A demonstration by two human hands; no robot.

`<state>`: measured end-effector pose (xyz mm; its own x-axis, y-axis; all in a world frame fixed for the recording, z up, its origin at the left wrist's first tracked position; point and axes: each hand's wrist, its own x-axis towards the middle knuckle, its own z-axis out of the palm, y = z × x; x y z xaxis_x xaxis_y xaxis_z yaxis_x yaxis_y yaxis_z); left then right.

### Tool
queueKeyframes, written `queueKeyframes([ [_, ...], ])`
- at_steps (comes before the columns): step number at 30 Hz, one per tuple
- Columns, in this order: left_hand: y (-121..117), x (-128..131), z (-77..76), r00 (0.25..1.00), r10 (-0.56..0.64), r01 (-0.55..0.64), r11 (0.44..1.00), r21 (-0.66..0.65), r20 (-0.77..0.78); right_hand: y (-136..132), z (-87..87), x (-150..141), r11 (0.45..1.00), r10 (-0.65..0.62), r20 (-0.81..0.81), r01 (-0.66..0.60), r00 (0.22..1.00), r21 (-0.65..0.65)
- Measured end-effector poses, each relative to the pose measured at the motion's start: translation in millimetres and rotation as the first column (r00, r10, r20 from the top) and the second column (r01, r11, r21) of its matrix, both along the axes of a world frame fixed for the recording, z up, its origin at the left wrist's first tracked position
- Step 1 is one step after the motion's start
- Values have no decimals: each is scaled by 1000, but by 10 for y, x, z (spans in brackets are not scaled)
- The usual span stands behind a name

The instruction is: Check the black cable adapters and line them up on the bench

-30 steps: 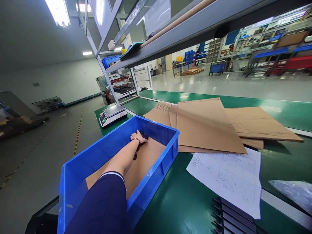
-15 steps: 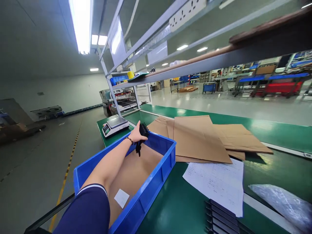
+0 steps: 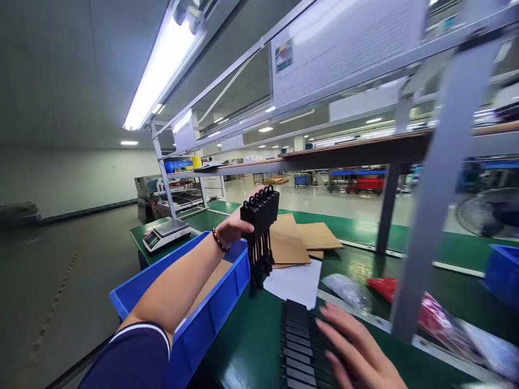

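My left hand (image 3: 234,226) is closed round a stack of black plastic cases (image 3: 259,213), each with a small loop on top and a short cable hanging below. The stack is in the air beside the right end of a blue bin (image 3: 227,292). My right hand (image 3: 359,346) has its fingers apart, at the right side of a row of similar black cases (image 3: 298,343) lying on the green bench (image 3: 239,335). Whether its fingertips touch the row I cannot tell. Brown cardboard lines part of the bin's floor.
A digital scale (image 3: 167,233) stands behind the bin. Cardboard sheets (image 3: 320,236) and a printed paper (image 3: 295,283) lie beyond the cases. To the right are a clear plastic bag (image 3: 347,290), a red bag (image 3: 383,288) and a rack post (image 3: 430,200). A shelf (image 3: 348,154) runs overhead.
My left hand has lifted the cases up out of the bin and moved right. My right hand has come into view by the row of cases. The view has swung right.
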<state>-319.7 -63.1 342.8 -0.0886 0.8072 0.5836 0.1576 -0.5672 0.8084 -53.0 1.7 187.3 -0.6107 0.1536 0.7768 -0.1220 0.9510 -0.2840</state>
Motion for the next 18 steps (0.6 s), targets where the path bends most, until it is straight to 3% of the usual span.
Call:
queueKeyframes([
  [3,126,608,-154,985,-160,161,987,-5,60,-89,352,-75,987,52,-118,-33,992,158],
  [5,186,915,-237,968,-237,234,971,47,86,-156,334,-81,985,43,-141,-18,989,174],
  [7,225,1121,-282,955,-280,271,958,90,100,-198,151,2,979,33,-91,-14,995,203],
  [9,245,1236,-298,948,-297,288,954,85,111,-193,-47,146,968,124,30,-127,992,214],
  [11,254,1289,-311,947,-299,294,954,58,114,-149,-132,276,978,136,43,-141,990,152],
  [15,288,1288,-386,965,-254,255,967,1,70,-55,-44,302,996,-75,-86,79,993,40],
  [18,354,1230,-482,980,-190,192,981,-37,54,50,-30,203,999,13,-34,-12,999,38],
])
